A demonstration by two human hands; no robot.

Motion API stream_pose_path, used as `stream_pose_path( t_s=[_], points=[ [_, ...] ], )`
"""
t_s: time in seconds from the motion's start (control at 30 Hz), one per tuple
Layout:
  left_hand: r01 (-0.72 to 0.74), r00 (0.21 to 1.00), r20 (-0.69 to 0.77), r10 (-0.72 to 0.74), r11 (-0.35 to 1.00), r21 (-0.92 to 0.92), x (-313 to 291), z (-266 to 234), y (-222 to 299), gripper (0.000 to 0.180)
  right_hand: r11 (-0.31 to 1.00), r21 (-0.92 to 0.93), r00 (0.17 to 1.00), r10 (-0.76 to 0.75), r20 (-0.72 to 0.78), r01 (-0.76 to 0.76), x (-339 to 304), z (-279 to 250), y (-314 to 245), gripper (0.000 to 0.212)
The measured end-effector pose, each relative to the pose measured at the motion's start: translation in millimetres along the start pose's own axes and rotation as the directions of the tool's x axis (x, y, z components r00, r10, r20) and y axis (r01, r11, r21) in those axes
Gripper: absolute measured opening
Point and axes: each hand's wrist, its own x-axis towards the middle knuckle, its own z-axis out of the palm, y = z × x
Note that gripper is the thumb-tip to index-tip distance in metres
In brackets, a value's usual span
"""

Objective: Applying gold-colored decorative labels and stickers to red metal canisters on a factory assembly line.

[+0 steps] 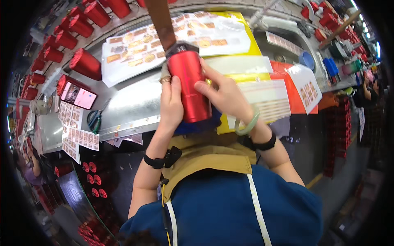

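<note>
A glossy red metal cylinder point(189, 88) lies in front of me, its near end close to the table's front edge. A dark angular piece point(182, 47) covers its far end, where a brown wooden bar point(160, 20) meets it. My left hand point(171, 100) is closed around the left side, thumb on top and a ring on one finger. From the right, my right hand point(225, 92) grips the cylinder, with its thumb lying on the upper surface. Its other fingertips are partly hidden by the cylinder. Beyond both hands is a white sheet point(111, 69) bearing gold stickers.
More red cylinders point(84, 63) stand along the left and far side. On the left are a phone point(78, 96), scissors point(94, 121) and small sticker sheets point(88, 139). Yellow and red sheets point(283, 74) and a blue round container point(306, 60) lie to the right. Other people are at both edges.
</note>
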Motion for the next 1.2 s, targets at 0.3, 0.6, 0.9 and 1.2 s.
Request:
stream_pose_path(
  t_s=[0.3, 0.6, 0.9, 1.2],
  points=[
    [0.044, 0.998, -0.051, -0.041, 0.997, 0.062, -27, -12, 0, 0.055, 0.734, -0.603, 0.950, 0.248, -0.190, -0.312, -69, -79, 28, 0.024],
    [-0.207, 0.975, 0.138, 0.173, 0.932, 0.299, -66, -28, -6, 0.118, 0.725, -0.569, 0.918, 0.248, -0.309, -0.387, -86, -75, 58, 0.016],
    [-0.085, 0.993, -0.027, 0.111, 0.875, 0.477, -72, -16, 0, 0.085, 0.627, -0.753, 0.980, 0.095, -0.178, -0.197, -89, -84, 26, 0.008],
    [-0.175, 0.975, -0.008, 0.221, 0.793, 0.583, -74, -10, 4, 0.085, 0.945, -0.255, 0.979, 0.201, -0.043, -0.205, -80, -54, -31, 0.010]
  ],
)
